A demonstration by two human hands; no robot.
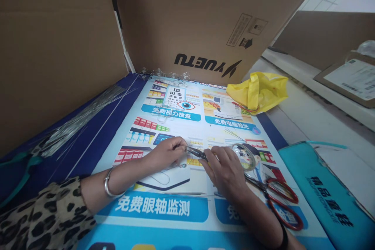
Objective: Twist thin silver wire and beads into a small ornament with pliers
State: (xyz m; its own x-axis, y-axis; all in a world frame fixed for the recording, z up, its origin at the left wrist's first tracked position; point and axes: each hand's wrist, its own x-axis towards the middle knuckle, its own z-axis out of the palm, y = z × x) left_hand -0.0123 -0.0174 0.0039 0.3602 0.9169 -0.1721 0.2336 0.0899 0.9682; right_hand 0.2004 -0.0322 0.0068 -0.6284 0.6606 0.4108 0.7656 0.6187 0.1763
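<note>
My left hand (169, 151) is closed, its fingertips pinching thin wire near the middle of the printed sheet (140, 203). My right hand (227, 170) is wrapped round dark pliers (197, 152), whose tips point left and meet the wire at my left fingertips. A small clear bead or loop (183, 165) hangs just below them. To the right of my right hand lie red-handled scissors (283, 191), partly hidden by my forearm, and a roll of clear tape (243, 157).
Silvery wires (76, 125) lie at the left, near a teal-handled tool (22, 164). Wire pieces with clear beads (164, 75) sit at the back against a cardboard box (175, 19). A yellow bag (263, 91) and a teal package (325, 191) are at the right.
</note>
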